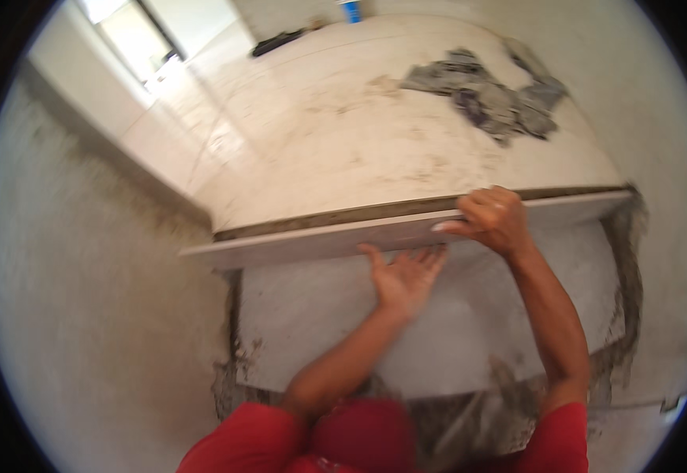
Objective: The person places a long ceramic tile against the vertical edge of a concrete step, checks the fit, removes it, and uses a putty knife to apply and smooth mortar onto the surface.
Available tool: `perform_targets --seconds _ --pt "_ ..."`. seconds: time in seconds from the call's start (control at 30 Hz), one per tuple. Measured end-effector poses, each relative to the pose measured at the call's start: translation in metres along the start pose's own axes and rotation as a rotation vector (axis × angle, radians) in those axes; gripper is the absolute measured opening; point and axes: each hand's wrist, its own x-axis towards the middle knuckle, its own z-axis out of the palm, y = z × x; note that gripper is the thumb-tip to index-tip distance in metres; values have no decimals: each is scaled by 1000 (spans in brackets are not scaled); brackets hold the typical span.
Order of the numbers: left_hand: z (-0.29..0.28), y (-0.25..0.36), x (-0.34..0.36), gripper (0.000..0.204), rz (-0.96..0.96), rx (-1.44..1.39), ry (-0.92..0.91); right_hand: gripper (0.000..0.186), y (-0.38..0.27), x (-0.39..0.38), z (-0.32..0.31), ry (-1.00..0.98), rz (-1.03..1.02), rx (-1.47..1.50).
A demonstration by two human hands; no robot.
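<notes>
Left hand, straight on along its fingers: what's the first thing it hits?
The long narrow tile right ahead of the left hand's fingertips. They look close to its face or already on it; depth is unclear from this one view.

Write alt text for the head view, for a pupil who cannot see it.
A person's right hand grips the top edge of a long pale slab, while the open left hand is at its lower edge. Beyond, a crumpled gray cloth lies on a pale floor.
</notes>
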Motion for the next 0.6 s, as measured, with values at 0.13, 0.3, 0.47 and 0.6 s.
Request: perform_targets --seconds 0.13,0.3,0.47,0.6 --pt "-5 11 2 145 -58 -96 151 55 -10 4 15 -32 -2 -22" --pt "-10 13 3 146 -74 -35 52 55 -9 -2 20 -87 17 12" --pt "-5 8 13 143 -69 -36 139 53 -6 -3 22 -87 17 23" --pt "-9 15 16 138 -63 -54 157 53 -10 -9 33 -107 23 40"
